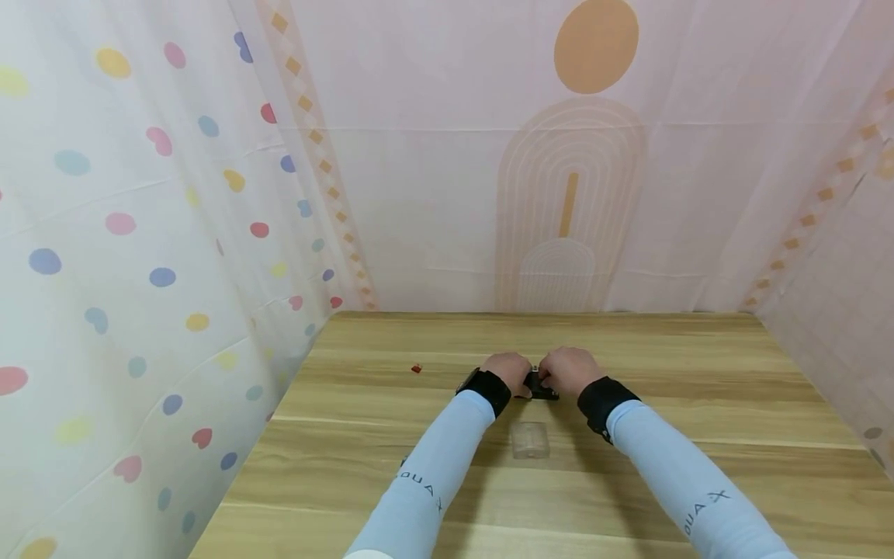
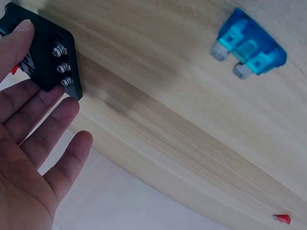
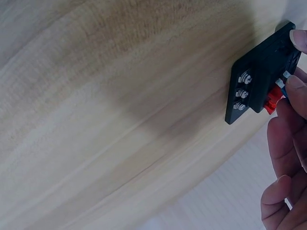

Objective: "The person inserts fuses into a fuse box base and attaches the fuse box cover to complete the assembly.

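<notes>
Black fuse block (image 3: 261, 79) between left hand (image 1: 507, 369), gripping one end, and right hand (image 1: 571, 369) — pinching a small blue fuse (image 3: 284, 90)

On the table (image 1: 698, 349), a box (image 1: 531, 441) lies before the fuse block (image 1: 543, 393), a fuse (image 1: 417, 368) to the block's left.

Curtained workspace, patterned drapes (image 1: 433, 194), wooden table (image 1: 670, 341)
</notes>
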Demonstrator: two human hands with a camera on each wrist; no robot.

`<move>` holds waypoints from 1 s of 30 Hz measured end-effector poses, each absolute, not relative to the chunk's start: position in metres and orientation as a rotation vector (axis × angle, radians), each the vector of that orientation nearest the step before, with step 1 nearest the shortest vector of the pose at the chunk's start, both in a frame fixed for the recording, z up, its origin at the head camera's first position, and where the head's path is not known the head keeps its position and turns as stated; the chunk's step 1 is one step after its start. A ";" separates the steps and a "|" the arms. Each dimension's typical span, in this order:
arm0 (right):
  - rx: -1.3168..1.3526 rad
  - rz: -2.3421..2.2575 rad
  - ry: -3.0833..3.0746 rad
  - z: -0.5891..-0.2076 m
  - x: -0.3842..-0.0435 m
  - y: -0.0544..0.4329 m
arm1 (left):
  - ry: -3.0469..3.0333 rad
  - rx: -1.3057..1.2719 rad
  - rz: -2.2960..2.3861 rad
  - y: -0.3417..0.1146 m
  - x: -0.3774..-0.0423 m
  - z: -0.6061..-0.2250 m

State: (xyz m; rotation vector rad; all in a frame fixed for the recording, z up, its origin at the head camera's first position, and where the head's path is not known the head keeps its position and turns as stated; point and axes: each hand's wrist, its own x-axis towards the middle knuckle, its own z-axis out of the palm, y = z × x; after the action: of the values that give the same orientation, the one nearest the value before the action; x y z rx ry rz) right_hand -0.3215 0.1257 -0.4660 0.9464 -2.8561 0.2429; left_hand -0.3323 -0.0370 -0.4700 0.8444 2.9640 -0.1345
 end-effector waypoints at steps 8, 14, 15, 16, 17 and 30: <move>0.939 0.257 -2.860 -0.466 -0.322 0.125 | 2.956 0.844 -0.129 -0.037 -0.333 -0.469; 0.937 0.257 -2.866 -0.466 -0.321 0.124 | 2.953 0.837 -0.119 -0.037 -0.332 -0.469; 0.934 0.256 -2.867 -0.466 -0.321 0.124 | 2.953 0.837 -0.119 -0.037 -0.332 -0.469; 0.933 0.256 -2.868 -0.466 -0.320 0.124 | 2.954 0.837 -0.120 -0.038 -0.332 -0.469; 0.932 0.254 -2.870 -0.466 -0.320 0.124 | 2.956 0.838 -0.121 -0.038 -0.332 -0.469; 0.913 0.237 -2.851 -0.465 -0.314 0.122 | 2.968 0.832 -0.068 -0.039 -0.334 -0.474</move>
State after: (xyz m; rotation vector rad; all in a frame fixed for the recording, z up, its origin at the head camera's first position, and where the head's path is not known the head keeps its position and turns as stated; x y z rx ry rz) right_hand -0.3143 0.1216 -0.4649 0.9126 -2.8513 0.2368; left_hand -0.3336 -0.0386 -0.4745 0.8317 2.9683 -0.0677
